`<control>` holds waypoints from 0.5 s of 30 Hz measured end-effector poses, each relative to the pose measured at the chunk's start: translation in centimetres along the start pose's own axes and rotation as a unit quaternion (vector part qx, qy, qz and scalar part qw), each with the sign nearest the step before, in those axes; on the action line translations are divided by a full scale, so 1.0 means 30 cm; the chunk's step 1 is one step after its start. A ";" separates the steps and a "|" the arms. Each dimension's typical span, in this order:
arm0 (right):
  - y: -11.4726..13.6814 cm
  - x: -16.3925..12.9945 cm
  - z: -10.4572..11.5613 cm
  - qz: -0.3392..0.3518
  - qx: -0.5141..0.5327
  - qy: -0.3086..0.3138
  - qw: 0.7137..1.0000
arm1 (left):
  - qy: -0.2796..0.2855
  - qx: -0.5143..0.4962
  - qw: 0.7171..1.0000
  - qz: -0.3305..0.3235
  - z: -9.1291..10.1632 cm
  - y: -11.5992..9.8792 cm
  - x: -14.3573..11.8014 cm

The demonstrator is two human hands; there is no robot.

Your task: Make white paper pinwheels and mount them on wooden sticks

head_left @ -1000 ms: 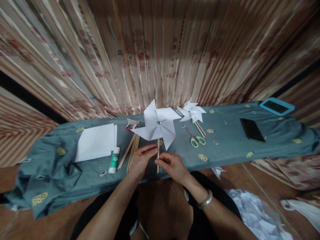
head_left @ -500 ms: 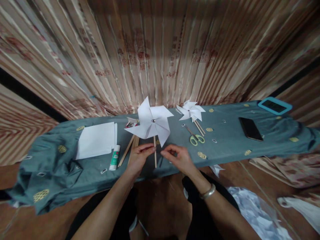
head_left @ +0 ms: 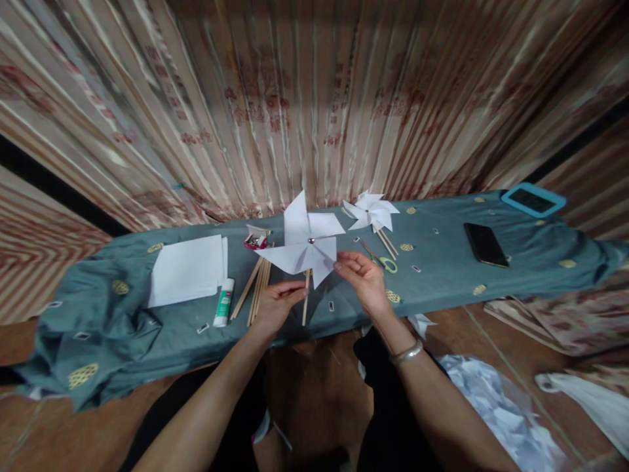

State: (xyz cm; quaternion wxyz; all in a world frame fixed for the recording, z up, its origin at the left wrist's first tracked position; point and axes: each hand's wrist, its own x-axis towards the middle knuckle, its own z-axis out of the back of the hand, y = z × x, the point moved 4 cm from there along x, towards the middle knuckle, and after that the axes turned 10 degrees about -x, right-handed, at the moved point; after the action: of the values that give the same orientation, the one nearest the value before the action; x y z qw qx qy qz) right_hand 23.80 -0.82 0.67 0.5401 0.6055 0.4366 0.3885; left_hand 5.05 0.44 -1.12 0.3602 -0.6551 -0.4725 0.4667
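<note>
- The left hand (head_left: 276, 303) is pinched shut on the wooden stick (head_left: 305, 298) of a white paper pinwheel (head_left: 307, 244), holding it upright over the near edge of the surface (head_left: 442, 288).
- The right hand (head_left: 362, 275) is partly open, its fingertips (head_left: 339, 264) touching the lower right blade of the pinwheel; a silver bangle (head_left: 405, 353) sits on that wrist.
- The pinwheel stands at the middle of the scene, its metal pin at the hub facing the camera, its blades above both hands.
- Just left of the left hand lies a bundle of bare wooden sticks (head_left: 256, 292), slanting toward the far side.
- Further left lie a glue stick (head_left: 224, 302) with a green label, and a stack of white paper sheets (head_left: 187, 270).
- A small red box (head_left: 255, 240) sits at the far end of the sticks.
- To the right and farther back lies a second pinwheel (head_left: 372, 211), flat on the surface with its sticks pointing near-right.
- Green-handled scissors (head_left: 383, 260) lie just behind the right hand, partly hidden by it.
- Well to the right lie a dark phone (head_left: 485, 244) and, at the far right corner, a device in a blue case (head_left: 533, 199).
- A grey-green cloth with gold patches covers the surface; a striped curtain (head_left: 314, 98) hangs behind it.
</note>
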 end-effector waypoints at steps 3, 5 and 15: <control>-0.005 -0.001 -0.004 -0.006 0.010 0.000 1.000 | 0.002 0.007 1.000 -0.005 -0.005 -0.002 0.002; -0.009 -0.001 -0.003 -0.011 0.009 0.001 1.000 | 0.008 0.016 1.000 -0.008 -0.008 -0.004 0.003; -0.025 -0.020 -0.046 -0.029 -0.040 0.029 0.998 | 0.032 0.013 0.999 -0.030 -0.019 -0.011 -0.002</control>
State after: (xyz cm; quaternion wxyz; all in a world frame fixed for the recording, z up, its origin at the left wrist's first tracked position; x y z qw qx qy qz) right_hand 22.23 -0.92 0.08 0.5620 0.5591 0.4534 0.4074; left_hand 5.48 0.46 -0.62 0.3972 -0.6504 -0.4742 0.4409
